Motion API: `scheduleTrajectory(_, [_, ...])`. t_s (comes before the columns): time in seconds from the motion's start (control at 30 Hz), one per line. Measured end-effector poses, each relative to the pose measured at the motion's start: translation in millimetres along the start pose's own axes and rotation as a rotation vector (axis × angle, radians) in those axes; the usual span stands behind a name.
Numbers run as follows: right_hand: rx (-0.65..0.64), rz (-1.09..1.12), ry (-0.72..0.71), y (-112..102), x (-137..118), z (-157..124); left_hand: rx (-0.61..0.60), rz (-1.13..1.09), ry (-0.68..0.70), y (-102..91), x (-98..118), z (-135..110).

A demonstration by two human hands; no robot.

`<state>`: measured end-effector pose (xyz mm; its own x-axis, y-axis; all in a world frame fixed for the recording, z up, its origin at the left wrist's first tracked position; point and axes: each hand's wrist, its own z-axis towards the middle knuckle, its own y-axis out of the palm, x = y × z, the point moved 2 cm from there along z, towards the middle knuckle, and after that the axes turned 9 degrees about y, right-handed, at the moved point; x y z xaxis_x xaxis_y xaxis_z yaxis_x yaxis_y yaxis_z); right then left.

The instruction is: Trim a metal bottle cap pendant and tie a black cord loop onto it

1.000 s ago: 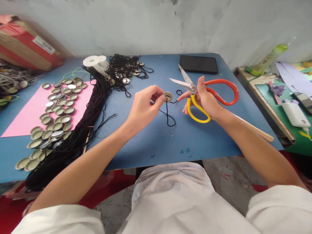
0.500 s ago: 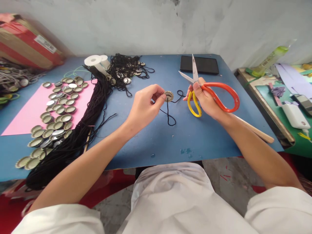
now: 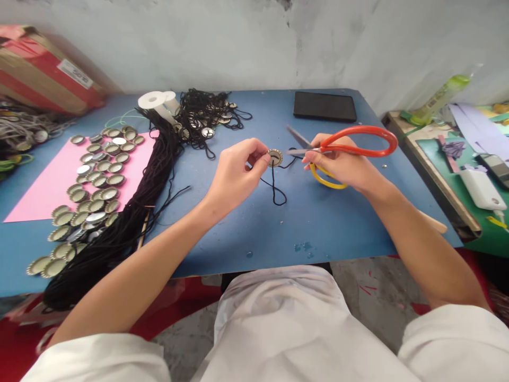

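The left hand [image 3: 240,167] is closed in a pinch, thumb and fingers gripping the edge of a bottle cap [image 3: 274,157], its hollow side showing. A black cord [image 3: 281,201] is fixed to the cap; one part hangs in a loop just below it, and another runs toward the right hand [image 3: 336,162]. That hand is curled round the scissors [image 3: 350,148] near their pivot, the red handle standing out above the wrist and the yellow one below the palm. The blades are spread apart and point at the cap, close to the cord; whether they touch it, I cannot tell.

Just beyond the right hand lies a black phone [image 3: 324,106], and a wooden stick [image 3: 433,222] pokes out from under that forearm. Beyond the left hand is a tangled pile of corded caps [image 3: 207,114], with white spools [image 3: 153,99] beside it. To the left of that hand, a thick bundle of black cord [image 3: 149,183] stretches back along the forearm, next to loose caps [image 3: 101,180] scattered over pink paper [image 3: 40,191] and the blue table [image 3: 226,233]. Farther left stands a taped box [image 3: 45,71]. Well to the right of the right hand lies a white device [image 3: 482,187].
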<state>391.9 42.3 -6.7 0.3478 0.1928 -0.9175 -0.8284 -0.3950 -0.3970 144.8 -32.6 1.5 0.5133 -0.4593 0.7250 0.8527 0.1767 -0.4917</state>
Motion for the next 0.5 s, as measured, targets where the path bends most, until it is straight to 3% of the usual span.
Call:
scheduleTrajectory(0.17, [-0.028, -0.022, -0.028, 2, -1, 0, 0.004, 0.002, 0.006, -0.4, -1, 0])
scheduleTrajectory(0.37, [0.094, 0.2, -0.002, 4, -5, -5, 0.016, -0.005, 0.011, -1.6, -1, 1])
scheduleTrajectory(0.5, [0.082, 0.178, 0.009, 0, -13, -11, 0.033, -0.005, 0.0, -4.6, -4, 3])
